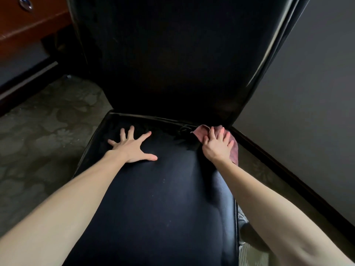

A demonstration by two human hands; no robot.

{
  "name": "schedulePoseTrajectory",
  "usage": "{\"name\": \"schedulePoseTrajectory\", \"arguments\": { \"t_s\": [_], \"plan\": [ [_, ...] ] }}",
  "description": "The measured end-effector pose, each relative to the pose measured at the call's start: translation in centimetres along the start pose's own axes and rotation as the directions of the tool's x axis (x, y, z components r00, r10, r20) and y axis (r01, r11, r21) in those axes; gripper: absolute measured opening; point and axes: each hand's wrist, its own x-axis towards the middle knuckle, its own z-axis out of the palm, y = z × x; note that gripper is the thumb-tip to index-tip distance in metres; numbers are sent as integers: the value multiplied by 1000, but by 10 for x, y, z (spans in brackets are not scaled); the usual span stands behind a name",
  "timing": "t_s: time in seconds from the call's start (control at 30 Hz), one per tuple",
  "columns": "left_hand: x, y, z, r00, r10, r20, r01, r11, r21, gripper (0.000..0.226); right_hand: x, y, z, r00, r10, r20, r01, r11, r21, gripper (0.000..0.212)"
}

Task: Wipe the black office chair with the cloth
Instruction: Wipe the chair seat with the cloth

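The black office chair [157,198] fills the middle of the view, its seat running toward me and its tall backrest rising behind. My left hand [132,145] lies flat on the rear left of the seat with fingers spread. My right hand [218,144] presses a pinkish-red cloth [234,152] onto the seat's rear right corner, where the seat meets the backrest. The fingers lie fairly straight over the cloth, which shows around the hand and hangs over the seat's right edge.
A wooden desk [28,25] with a metal drawer handle stands at the upper left. A grey wall [307,112] with a dark baseboard runs close along the chair's right side. Patterned carpet [48,141] covers the floor on the left.
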Motion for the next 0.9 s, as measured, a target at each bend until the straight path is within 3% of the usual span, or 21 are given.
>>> {"name": "schedulePoseTrajectory", "arguments": {
  "t_s": [0.1,0.23,0.33,0.47,0.63,0.73,0.8,0.9],
  "plan": [
    [1,0,3,1000,-11,-10,11,1000,5,109,8,-30,9,999,-40,7,40,998,-43,54],
    [0,-1,4,998,-60,-34,61,998,17,107,5,-97,25,953,-296,65,300,953,-47,53],
    [-4,0,4,995,-89,-53,93,994,58,106,0,-106,30,911,-401,91,407,912,-54,52],
    [0,-9,-12,995,-85,-53,90,992,87,104,25,-36,7,958,-283,-43,278,956,-94,51],
    [7,-17,-5,997,-75,-11,75,997,23,109,41,-5,0,996,-76,-50,75,997,-31,52],
    [9,-15,-6,997,-75,-1,75,997,19,109,29,-52,15,975,-212,-66,206,974,-91,56],
    [11,-15,-8,996,-86,3,86,996,14,108,14,-98,30,937,-349,-11,348,935,-71,54],
    [11,-16,-4,994,-107,-1,107,994,3,107,1,-131,45,899,-432,80,435,900,-28,51]
  ]
}}
